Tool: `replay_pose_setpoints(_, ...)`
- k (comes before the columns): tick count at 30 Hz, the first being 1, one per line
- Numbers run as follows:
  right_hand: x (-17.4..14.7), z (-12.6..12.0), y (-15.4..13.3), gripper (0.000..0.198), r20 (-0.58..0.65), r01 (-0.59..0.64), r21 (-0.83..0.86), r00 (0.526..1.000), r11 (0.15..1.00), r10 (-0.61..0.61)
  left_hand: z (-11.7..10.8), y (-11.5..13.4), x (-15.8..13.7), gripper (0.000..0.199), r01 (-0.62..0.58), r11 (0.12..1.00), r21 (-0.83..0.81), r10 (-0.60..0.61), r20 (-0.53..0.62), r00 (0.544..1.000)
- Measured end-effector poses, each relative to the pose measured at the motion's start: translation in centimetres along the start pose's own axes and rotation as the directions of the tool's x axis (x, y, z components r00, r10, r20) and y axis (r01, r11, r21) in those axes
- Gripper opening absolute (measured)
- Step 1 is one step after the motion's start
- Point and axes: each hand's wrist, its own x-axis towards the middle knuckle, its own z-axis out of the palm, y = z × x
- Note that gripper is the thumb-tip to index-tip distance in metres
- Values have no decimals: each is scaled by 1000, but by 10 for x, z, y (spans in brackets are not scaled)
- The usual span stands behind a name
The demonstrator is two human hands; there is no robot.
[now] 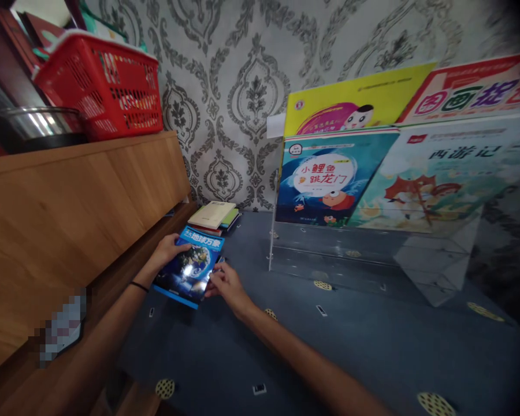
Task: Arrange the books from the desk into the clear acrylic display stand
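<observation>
This looks like a home. Damask wallpaper (pixel 256 101), a red plastic basket (pixel 132 86) and children's picture books (pixel 323 185) suggest it.

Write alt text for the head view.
Left hand and right hand hold a blue book over a dark patterned surface, near stacked books. Picture books stand in a clear rack at right; a red basket sits at left.

Left: wooden cabinet (pixel 91 202). On its top, a red slatted plastic basket (pixel 112 86), with a shiny metal basin (pixel 47 121) just beside it on the left. Lower left: pale flat item (pixel 65 326), pixelated, identity unclear. Behind: grey damask wallpaper (pixel 255 86). Below: dark blue-grey tablecloth (pixel 351 346), printed with yellow dotted ovals and small white labels.
</observation>
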Motion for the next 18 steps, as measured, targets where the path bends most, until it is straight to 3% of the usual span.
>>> replay_pose_setpoints(3, 6, 3, -12, 45, -3, -15, -39, 1000, 999, 15, -20, 9, 18, 50, 8, 965, 260, 11, -70, 997)
replay_pose_setpoints(6, 0, -5, -5, 37, 42, -9, -123, 999, 992, 14, -20, 27, 35, 48, -29, 834, 550, 53, -29, 998)
replay_pose_setpoints(9, -18, -21, 14, 22, 103, 31, -263, 995, 964, -4, 8, 52, 57, 46, -115, 740, 663, 69, 96, 993)
replay_pose_setpoints(13, -45, -39, 32, 17, 91, 98, -476, 994, 874, -62, 59, 77, 87, 55, -155, 707, 690, 59, 161, 985)
replay_pose_setpoints(18, -57, -43, 29, 22, 102, 151, -588, 988, 795, -112, 90, 81, 107, 48, -177, 677, 714, 29, 215, 976)
